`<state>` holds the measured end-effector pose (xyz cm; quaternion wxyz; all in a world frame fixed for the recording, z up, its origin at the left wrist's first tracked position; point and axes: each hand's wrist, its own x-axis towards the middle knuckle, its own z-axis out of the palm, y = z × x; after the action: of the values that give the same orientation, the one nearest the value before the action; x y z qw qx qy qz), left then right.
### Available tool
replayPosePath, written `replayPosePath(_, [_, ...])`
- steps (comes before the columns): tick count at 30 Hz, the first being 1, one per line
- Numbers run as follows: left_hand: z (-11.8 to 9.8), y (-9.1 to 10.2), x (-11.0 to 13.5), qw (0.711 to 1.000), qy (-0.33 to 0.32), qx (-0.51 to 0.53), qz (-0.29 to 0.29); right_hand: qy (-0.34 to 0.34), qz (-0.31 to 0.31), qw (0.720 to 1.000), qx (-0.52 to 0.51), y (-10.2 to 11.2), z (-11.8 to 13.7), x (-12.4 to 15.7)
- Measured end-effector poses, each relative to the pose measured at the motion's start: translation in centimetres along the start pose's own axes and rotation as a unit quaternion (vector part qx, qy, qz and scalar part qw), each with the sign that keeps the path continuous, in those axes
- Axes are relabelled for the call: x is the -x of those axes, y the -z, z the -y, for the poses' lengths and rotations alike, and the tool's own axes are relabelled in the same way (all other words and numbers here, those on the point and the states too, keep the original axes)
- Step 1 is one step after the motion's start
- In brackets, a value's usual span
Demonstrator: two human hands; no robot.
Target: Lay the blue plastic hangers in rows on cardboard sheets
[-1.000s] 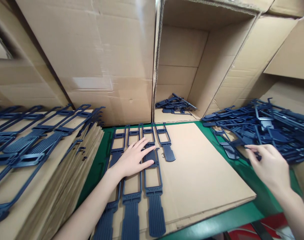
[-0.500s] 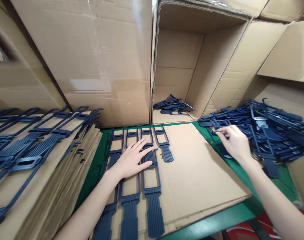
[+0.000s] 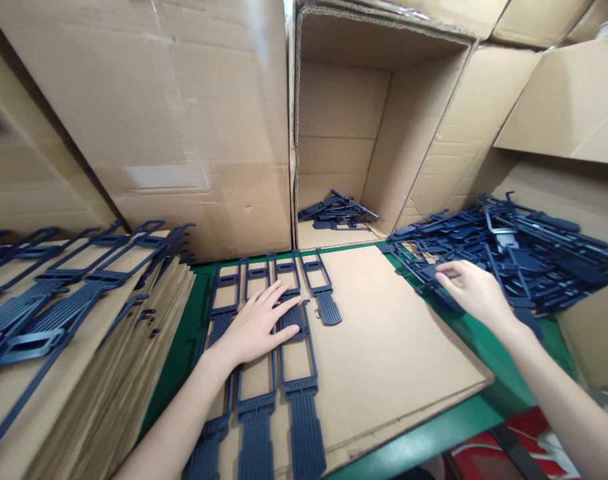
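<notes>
right hand (image 3: 477, 297) shifted onto ribbed blue plastic pile (image 3: 534, 247), fingers spread; left hand (image 3: 257, 327) flat

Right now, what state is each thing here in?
cardboard sheet, lying flat
laid-out row, blue parts side by side on the cardboard sheet
loose pile, tangled heap
carton, on its side, open, few parts inside
sheet stack, piled, parts on top
left hand, open, flat on the laid-out row
right hand, on the loose pile; grip unclear

Loads of bare cardboard sheet (image 3: 399, 347) between left fingers (image 3: 279, 307) and right fingers (image 3: 445, 271); boxes (image 3: 194, 133) wall off beyond, blue parts pile (image 3: 534, 260) crowds the right ones.
</notes>
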<state>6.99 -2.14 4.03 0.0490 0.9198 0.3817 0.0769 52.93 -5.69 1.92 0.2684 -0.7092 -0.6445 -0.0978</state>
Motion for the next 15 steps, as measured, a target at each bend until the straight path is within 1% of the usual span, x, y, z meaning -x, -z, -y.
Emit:
replayPosePath(3, [0.0,0.0,0.0,1.0,0.004,-0.002,0.005,-0.046,0.104,0.993,0.031,-0.1,-2.7,1.6])
replayPosePath(6, [-0.1,0.1,0.0,1.0,0.007,-0.001,0.011,-0.079,0.151,0.985,-0.008,-0.8,-4.0,2.9])
replayPosePath(8, [-0.1,0.1,0.0,1.0,0.006,-0.004,0.014,-0.106,0.157,0.981,-0.041,-1.0,-4.1,3.3])
replayPosePath(11, [0.0,0.1,0.0,1.0,0.004,-0.008,0.013,-0.132,0.143,0.979,-0.069,-0.8,-3.5,3.5])
replayPosePath(15, [0.0,0.0,0.0,1.0,0.003,-0.009,0.01,-0.13,0.122,0.982,-0.058,-0.1,-2.5,3.5])
